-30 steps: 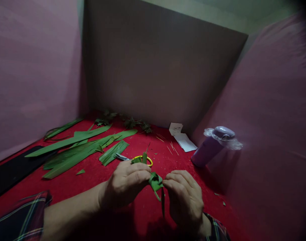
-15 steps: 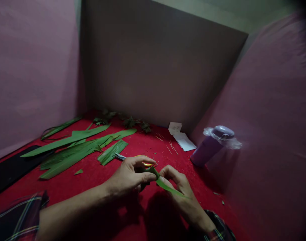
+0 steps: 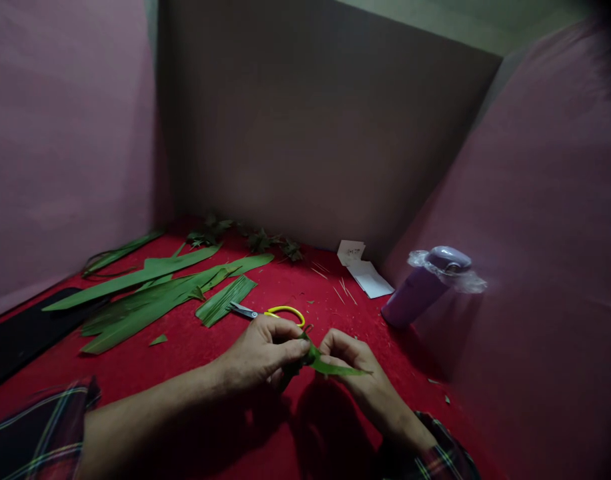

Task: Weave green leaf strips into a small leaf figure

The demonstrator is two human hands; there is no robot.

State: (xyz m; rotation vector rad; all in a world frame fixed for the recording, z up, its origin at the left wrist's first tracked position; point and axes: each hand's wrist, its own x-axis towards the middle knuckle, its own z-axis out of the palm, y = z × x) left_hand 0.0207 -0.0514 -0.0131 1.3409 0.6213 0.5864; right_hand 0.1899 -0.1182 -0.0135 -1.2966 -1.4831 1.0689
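My left hand [image 3: 263, 353] and my right hand [image 3: 353, 370] meet over the red cloth [image 3: 195, 360], both pinched on a folded green leaf strip [image 3: 318, 363]. The strip's free end points right across my right fingers. Just behind my hands lie scissors with yellow handles [image 3: 273, 312], blades pointing left. My forearms come in from the bottom edge in plaid sleeves.
Long green leaves [image 3: 150, 293] lie spread at the left, with a black flat object [image 3: 25, 333] beside them. Small dark leaf bits [image 3: 255, 241] sit at the back wall. White papers [image 3: 363, 270] and thin sticks lie right of centre. A purple bottle [image 3: 425, 283] leans at the right wall.
The leaf piece has gone from a folded lump with a hanging end to a strip pointing right. My hands dropped lower and closer together; the scissors' handle shows again.
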